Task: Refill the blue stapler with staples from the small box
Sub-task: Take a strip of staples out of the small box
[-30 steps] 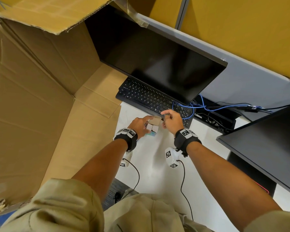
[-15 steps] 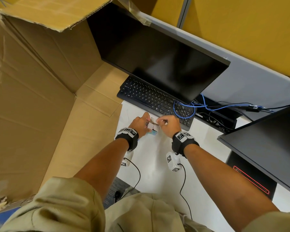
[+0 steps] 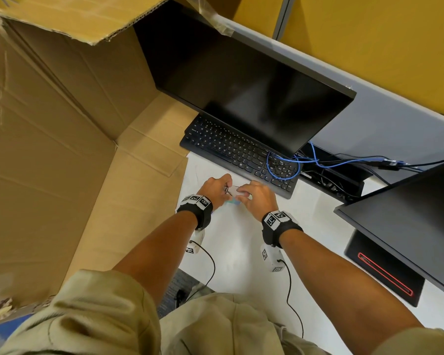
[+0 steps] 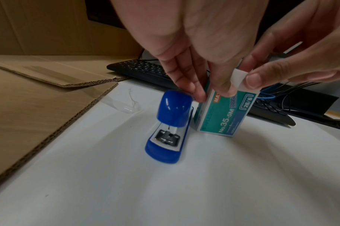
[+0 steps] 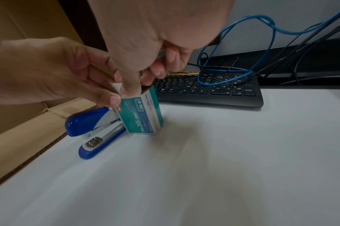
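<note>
The blue stapler (image 4: 169, 126) lies closed on the white desk (image 4: 165, 191), just left of the small teal staple box (image 4: 227, 113). The box stands on end, tilted, its lower corner on the desk. My left hand (image 4: 211, 93) grips its upper part from above. My right hand (image 4: 252, 79) pinches the white end flap (image 4: 239, 76) at the open top. In the right wrist view my right hand (image 5: 138, 85) reaches down onto that box (image 5: 144, 117), with the stapler (image 5: 91, 126) behind it. In the head view both hands (image 3: 217, 187) (image 3: 254, 198) hide most of the box.
A black keyboard (image 3: 241, 155) and monitor (image 3: 241, 85) stand just beyond the hands, with a loop of blue cable (image 3: 282, 162) on the keyboard. A large open cardboard box (image 3: 75, 149) borders the desk on the left. A second monitor (image 3: 408, 226) sits at the right.
My right hand has moved left and down onto the top of the box, covering the flap that stood raised a second ago. The left hand keeps its hold.
</note>
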The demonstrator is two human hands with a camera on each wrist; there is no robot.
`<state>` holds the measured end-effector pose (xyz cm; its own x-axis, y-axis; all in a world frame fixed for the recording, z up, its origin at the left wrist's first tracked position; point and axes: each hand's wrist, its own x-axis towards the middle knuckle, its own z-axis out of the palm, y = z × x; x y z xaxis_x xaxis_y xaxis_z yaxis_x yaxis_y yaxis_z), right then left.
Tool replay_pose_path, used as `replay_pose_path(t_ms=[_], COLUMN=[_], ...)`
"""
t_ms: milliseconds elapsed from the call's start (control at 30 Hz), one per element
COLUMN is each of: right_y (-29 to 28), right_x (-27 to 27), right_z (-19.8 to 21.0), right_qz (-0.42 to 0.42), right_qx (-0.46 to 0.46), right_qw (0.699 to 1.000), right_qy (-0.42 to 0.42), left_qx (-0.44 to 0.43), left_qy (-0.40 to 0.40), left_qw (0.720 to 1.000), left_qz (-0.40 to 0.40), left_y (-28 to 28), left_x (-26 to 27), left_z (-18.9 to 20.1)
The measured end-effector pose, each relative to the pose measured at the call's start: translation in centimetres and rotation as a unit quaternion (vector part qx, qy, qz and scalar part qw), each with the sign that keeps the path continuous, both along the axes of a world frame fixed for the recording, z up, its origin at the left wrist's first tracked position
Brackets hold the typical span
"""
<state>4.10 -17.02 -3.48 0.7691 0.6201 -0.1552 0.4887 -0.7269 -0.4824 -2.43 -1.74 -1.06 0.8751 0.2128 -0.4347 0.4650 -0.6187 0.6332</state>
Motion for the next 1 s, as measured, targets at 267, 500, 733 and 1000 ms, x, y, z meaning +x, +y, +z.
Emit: replay_pose_path(t_ms=[267,500,733,1000], right_y=[0.1,-0.4,-0.5,-0.4], right_x=[-0.2,0.5,0.6,0.3], right_z=[-0.3,0.2,0.2,-0.3], right_qz=[0.05,0.054,0.039,0.052], right_qx=[-0.076,-0.057,-0.007,-0.042], right_qw=[0.993,0.997,0.999,0.998], right_qy=[-0.08,-0.01,-0.008,-0.01], left_qx=[0.011,0.008,-0.003,0.012], left_qy=[-0.01,-0.011,-0.009,-0.006], left_qw=[1.0,1.0,1.0,0.999], left_qz=[-0.005,-0.011,-0.015,-0.035], left_y=[0.2,0.3,0.4,0.7], left_x=[0.2,0.3,0.4,0.4], left_z=[-0.3,-0.6,-0.8,-1.3])
